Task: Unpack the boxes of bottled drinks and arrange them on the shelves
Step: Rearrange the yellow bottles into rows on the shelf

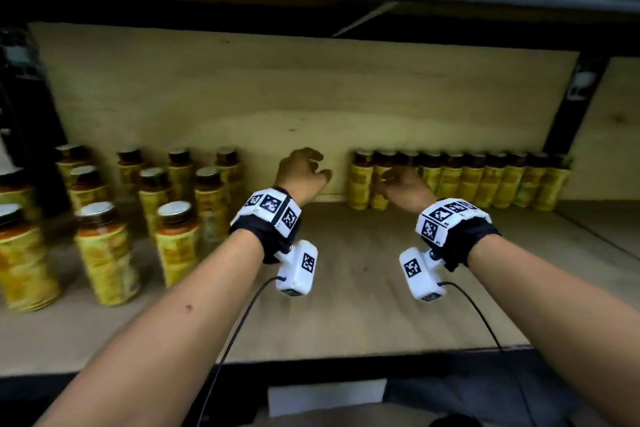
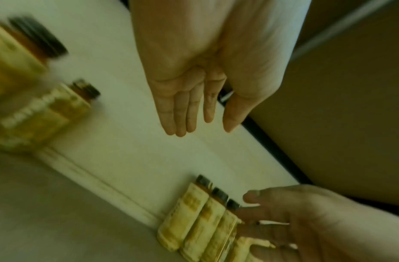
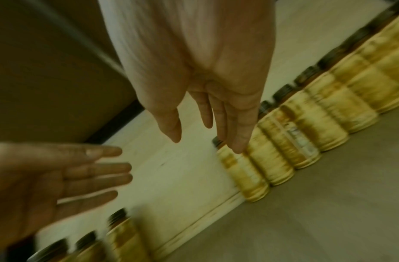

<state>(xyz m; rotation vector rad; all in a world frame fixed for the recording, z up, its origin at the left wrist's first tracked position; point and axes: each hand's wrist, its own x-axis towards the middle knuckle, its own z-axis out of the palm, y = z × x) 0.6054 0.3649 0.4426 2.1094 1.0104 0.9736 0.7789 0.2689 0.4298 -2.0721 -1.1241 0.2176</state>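
Head view, both hands empty with fingers spread, left hand [image 1: 302, 168], right hand [image 1: 403, 188] just before bottle row [image 1: 485, 180].

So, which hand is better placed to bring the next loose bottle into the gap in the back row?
Probably the left hand: open and empty, it hangs in the gap, nearer the loose bottles. The right hand, also open, is beside the packed row.

head view above, wrist views close, shelf [image 1: 346, 288] shared
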